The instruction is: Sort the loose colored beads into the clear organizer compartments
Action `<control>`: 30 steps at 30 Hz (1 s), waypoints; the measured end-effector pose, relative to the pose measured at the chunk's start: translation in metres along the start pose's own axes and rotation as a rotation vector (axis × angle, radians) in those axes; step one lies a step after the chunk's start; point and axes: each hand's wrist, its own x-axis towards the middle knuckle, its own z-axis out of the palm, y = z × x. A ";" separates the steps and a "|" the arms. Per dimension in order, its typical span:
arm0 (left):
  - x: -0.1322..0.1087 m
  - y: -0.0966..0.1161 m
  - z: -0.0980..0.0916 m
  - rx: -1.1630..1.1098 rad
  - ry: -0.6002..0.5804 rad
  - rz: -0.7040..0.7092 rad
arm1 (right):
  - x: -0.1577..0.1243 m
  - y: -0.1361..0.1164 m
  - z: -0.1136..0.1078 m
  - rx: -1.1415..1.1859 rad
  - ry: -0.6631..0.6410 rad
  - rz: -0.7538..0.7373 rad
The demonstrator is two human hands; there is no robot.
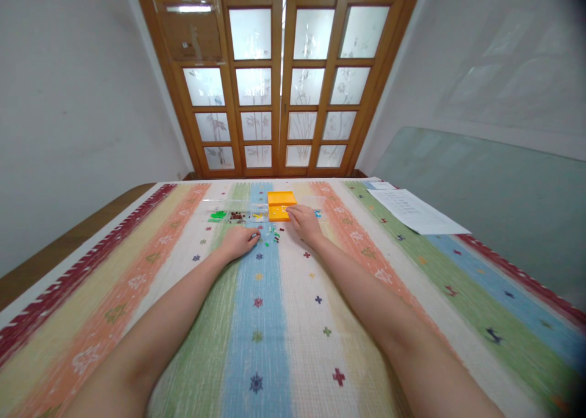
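Right hand (303, 221) bunched at orange box (280, 199), left hand (238, 241) curled by loose pieces (277, 237); can't tell grips. Keep box steady.

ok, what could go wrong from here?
1. The right hand is at the orange box; a bump could shift it.
2. The left hand is close to the loose pieces; a sideways brush might scatter them.
3. Those pieces are tiny against a patterned cloth, so some may get overlooked.

Orange box (277, 218), lid (281, 197) open
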 end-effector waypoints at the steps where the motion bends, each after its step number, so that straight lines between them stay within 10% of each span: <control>1: 0.000 0.002 0.000 -0.004 -0.008 0.020 | 0.000 0.007 -0.003 -0.022 0.063 0.071; 12: -0.002 0.026 0.001 -0.097 0.114 0.317 | -0.008 0.045 -0.008 -0.230 0.164 0.523; 30: -0.001 0.034 0.001 -0.175 0.036 0.481 | -0.005 0.033 0.005 -0.220 0.115 0.329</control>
